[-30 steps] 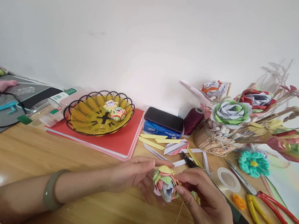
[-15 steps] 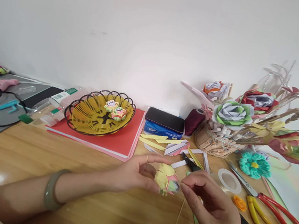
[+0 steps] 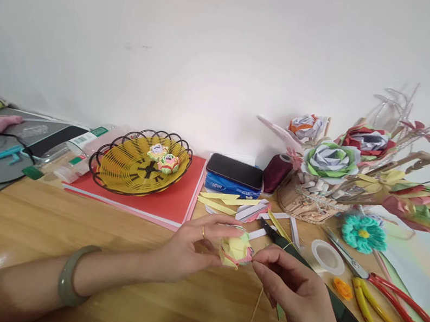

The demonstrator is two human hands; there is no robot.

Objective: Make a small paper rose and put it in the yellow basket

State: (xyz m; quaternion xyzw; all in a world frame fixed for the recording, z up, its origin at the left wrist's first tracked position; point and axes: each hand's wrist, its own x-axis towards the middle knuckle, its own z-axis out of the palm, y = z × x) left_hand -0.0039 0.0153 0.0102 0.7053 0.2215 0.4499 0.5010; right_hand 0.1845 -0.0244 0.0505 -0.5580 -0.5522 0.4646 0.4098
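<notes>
My left hand holds a small folded-paper flower, yellow with pink and greenish petals, between its thumb and fingers. At the flower's right edge my right hand is closed in a pinch, thumb against forefinger. A thin pale thread hangs from beneath those fingertips and curls on the table; the exact point of the grip is too small to see clearly. Behind the right hand lies a dark-handled cutting tool, partly covered by it. Yellow, white and pink paper strips are scattered beyond the flower.
A yellow woven basket holding small paper flowers sits on red paper. At right are a thread spool, scissors, an orange rosette and a pot of paper flowers. A phone rests on a blue packet.
The paper flower has turned in my left hand, showing more of its yellow side. Both hands have shifted slightly left and up, the right still pinching at the flower's edge.
</notes>
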